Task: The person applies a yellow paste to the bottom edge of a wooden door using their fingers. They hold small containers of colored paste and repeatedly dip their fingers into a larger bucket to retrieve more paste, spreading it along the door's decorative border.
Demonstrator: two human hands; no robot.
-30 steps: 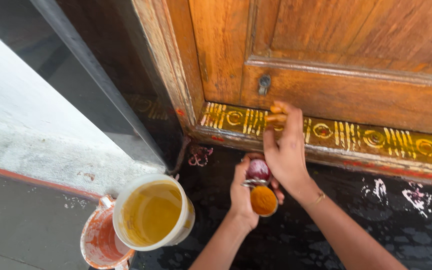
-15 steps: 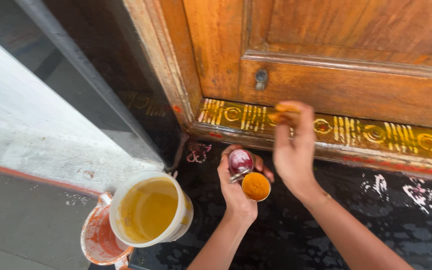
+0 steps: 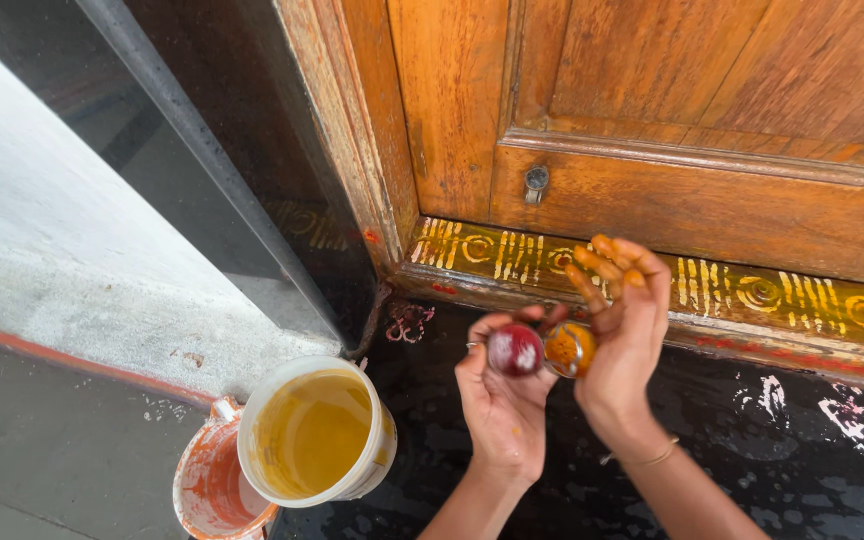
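My left hand (image 3: 502, 410) holds a small twin metal cup. One bowl is filled with dark red powder (image 3: 515, 350), the other with orange powder (image 3: 569, 348), and both tilt toward me. My right hand (image 3: 624, 330) is palm up just right of the orange bowl and touches its side. Its fingers are spread, curled and stained yellow-orange. Both hands hover in front of the wooden door sill (image 3: 752, 295), which is painted with yellow stripes and rings.
A white bucket (image 3: 377, 455) of yellow liquid sits at the lower left, inside an orange-stained jug (image 3: 202, 490). The brown wooden door (image 3: 702, 100) has a small metal bolt (image 3: 535, 183). The black floor (image 3: 752, 430) is wet, with white and pink marks. A grey ledge lies to the left.
My right hand left the sill, came down and turned palm up beside the cups. My left hand tilted the twin cup toward me.
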